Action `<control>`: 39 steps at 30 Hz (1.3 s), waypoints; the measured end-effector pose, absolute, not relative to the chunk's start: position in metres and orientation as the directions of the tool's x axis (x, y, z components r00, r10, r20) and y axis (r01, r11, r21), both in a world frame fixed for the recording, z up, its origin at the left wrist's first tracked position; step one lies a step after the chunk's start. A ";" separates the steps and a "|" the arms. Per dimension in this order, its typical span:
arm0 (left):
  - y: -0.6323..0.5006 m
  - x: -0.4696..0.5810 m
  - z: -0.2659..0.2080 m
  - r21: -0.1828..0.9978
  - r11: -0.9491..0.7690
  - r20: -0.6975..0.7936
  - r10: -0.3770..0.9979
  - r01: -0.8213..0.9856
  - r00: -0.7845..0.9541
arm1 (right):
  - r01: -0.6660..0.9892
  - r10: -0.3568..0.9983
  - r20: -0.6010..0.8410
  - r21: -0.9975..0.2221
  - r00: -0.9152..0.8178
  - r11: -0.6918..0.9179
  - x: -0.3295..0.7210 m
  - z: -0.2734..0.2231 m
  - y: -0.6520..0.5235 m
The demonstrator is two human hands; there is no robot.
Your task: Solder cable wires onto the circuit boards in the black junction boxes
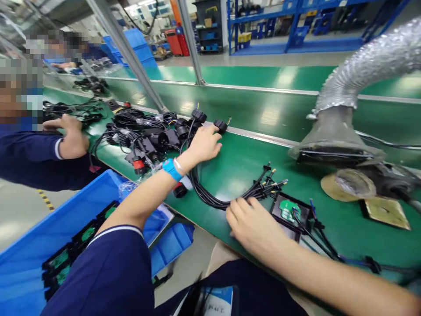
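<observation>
My left hand [204, 144] reaches across the green bench [240, 162] and grips a black connector [220, 126] at the end of a black cable bundle [210, 199]. A blue band sits on that wrist. My right hand [253, 221] lies on the near part of the same bundle, fingers curled over the wires close to their loose terminal ends [269, 180]. The bundle curves in a loop between both hands. A small black fixture with a green part [289, 210] rests just right of my right hand.
A pile of black harnesses and connectors [144, 134] lies left of my left hand. A co-worker's hand [70, 138] and sleeve rest at the far left. A blue bin [29, 259] stands below the bench edge. A silver extraction duct [348, 87] hangs at the right.
</observation>
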State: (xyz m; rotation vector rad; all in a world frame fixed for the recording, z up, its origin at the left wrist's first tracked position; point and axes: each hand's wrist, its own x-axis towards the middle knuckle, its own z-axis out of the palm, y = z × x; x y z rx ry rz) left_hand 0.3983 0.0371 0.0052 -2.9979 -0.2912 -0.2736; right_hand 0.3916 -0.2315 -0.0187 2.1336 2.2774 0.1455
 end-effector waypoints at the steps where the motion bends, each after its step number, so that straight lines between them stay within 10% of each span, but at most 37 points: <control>1: 0.011 0.393 0.004 -0.050 -0.988 0.182 0.132 0.143 0.974 | 0.996 0.994 0.108 0.086 -0.026 0.017 0.384 -0.022 -0.245; 6: -0.095 0.366 -0.018 0.347 -0.937 -0.010 -0.053 -0.046 0.999 | 0.918 0.885 0.301 0.066 0.355 -0.391 0.386 -0.052 -0.306; 18: -0.091 0.346 -0.032 0.396 -0.905 -0.053 -0.193 -0.157 0.980 | 0.981 0.970 0.153 0.015 0.188 -0.192 0.472 -0.050 -0.389; 28: -0.161 0.373 -0.027 0.292 -0.920 0.192 -0.212 -0.262 0.958 | 0.753 0.717 0.307 -0.001 0.626 -0.658 0.439 -0.063 -0.435; 39: -0.180 0.386 -0.034 0.319 -0.831 0.054 -0.464 -0.456 0.884 | 0.812 0.795 0.301 0.097 0.527 -0.575 0.490 -0.074 -0.521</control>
